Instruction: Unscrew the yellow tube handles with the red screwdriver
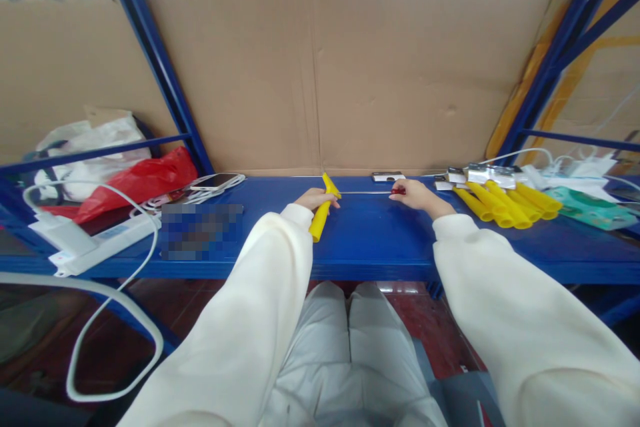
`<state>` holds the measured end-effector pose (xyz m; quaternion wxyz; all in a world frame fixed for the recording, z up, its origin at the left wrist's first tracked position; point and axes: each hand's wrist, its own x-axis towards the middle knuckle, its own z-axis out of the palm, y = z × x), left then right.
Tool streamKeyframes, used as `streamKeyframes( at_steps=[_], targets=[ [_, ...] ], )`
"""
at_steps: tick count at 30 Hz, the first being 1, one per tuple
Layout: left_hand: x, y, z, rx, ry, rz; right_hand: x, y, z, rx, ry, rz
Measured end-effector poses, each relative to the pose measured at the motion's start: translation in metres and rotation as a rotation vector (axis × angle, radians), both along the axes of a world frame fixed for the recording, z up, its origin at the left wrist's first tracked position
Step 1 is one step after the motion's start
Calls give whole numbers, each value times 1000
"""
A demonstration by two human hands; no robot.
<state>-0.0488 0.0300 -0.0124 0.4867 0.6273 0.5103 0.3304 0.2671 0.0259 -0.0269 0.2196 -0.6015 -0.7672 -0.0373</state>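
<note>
My left hand [315, 199] is closed around a yellow tool handle [321, 219], tilted over the blue shelf [373, 250]. A narrow yellow end of it sticks out beyond my fingers. In my right hand [414, 196] is the red handle [398, 191] of a screwdriver, its fingers wrapped round it. The thin metal shaft [365, 193] runs level to the left and reaches the yellow tool handle at my left hand. Behind my right hand lies a small flat metal piece [387, 177] near the cardboard.
Several yellow-handled tools with metal blades [503, 203] lie at the right, beside a green packet [595, 208]. A phone [217, 181] and a white power strip [107, 243] with cables are at the left, near a red bag [145, 180]. A cardboard panel [400, 73] stands behind.
</note>
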Motion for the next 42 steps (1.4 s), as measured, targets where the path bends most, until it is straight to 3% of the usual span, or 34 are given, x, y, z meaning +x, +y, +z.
streamKeyframes(
  at_steps=[23, 32, 42],
  targets=[
    [1, -2, 1, -1, 24, 17, -5, -4, 3, -6, -16, -11],
    [0, 2, -1, 5, 41, 21, -9, -8, 8, 60, -86, 25],
    [-1, 9, -5, 12, 66, 41, -15, -15, 12, -20, -142, 12]
  ],
)
